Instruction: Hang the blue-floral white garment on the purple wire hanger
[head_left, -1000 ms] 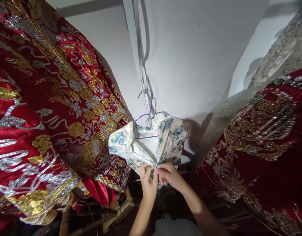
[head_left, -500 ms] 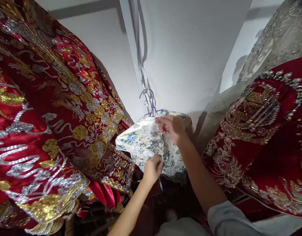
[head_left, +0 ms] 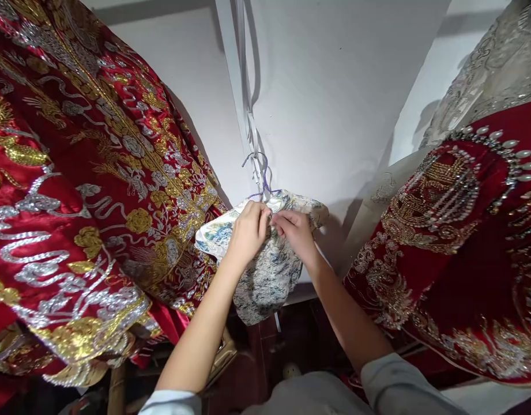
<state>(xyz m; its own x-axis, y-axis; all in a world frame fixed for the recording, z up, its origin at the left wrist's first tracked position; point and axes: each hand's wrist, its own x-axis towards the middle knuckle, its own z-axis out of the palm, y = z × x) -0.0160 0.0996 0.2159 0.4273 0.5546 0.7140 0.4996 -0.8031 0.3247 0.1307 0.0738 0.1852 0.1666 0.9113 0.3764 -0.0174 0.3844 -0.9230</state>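
Note:
A pale garment with a blue and green floral pattern (head_left: pixel 271 276) hangs on a purple hanger (head_left: pixel 266 173) in the middle of the view. Near its collar, my left hand (head_left: pixel 251 226) pinches the cloth at the front edge. Close beside it on the right, my right hand (head_left: pixel 293 227) is also closed in a pinch on the garment's upper front. The fingertips of both hands almost meet, and the small detail between them is too small to make out.
A red garment with gold and silver embroidery (head_left: pixel 118 173) fills the left side. At the right hangs a beaded red garment (head_left: pixel 447 230), with a pale lace one (head_left: pixel 485 80) behind it. White straps (head_left: pixel 243 75) run down the wall to the hanger.
My left hand has risen from the garment's lower front to the collar, beside my right hand. The garment's lower part now hangs lower and narrower, and the hanger has shifted slightly left.

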